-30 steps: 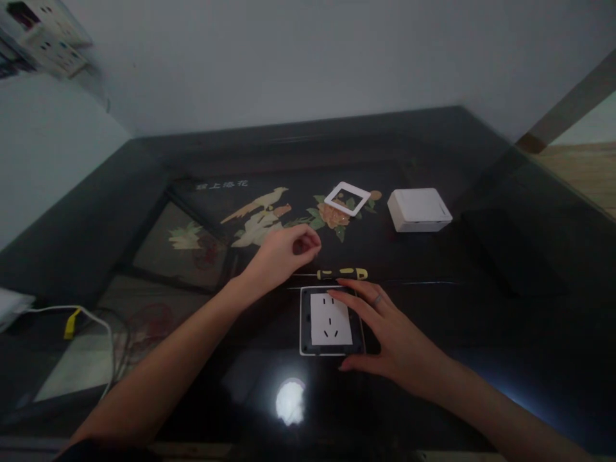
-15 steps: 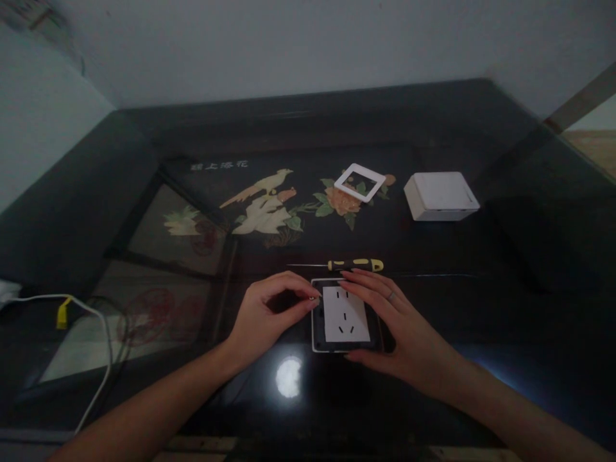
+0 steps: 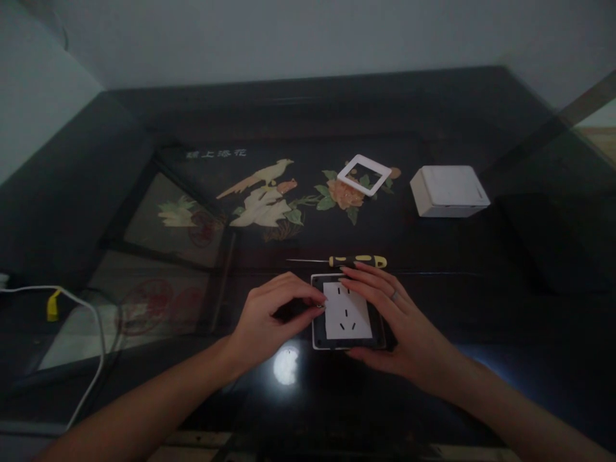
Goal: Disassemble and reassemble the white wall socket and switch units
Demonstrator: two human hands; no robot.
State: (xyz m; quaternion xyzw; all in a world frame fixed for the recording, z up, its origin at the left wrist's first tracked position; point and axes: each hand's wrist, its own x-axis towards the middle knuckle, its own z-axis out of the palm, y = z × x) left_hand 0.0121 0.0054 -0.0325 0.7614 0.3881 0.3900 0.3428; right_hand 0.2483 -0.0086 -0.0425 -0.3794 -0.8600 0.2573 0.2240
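A wall socket [image 3: 347, 312] with a white face and dark surround lies flat on the dark glass table [image 3: 433, 256]. My right hand [image 3: 394, 327] rests on its right side, fingers stretched over the top edge and thumb at the bottom edge. My left hand [image 3: 269, 314] is at the socket's left edge, thumb and forefinger pinched on something tiny and pale, too small to name. A screwdriver [image 3: 356, 261] with a yellow and black handle lies just beyond the socket, its thin shaft pointing left.
A white square frame [image 3: 364, 174] and a white box [image 3: 448, 190] lie farther back on the right. A white cable [image 3: 86, 327] with a yellow tag [image 3: 52, 305] runs along the left. Bird and flower artwork shows under the glass. A lamp's reflection glares near the front.
My left hand came back from the middle of the table to the socket's left edge, still pinched. My right hand stayed on the socket. The view tilted down slightly.
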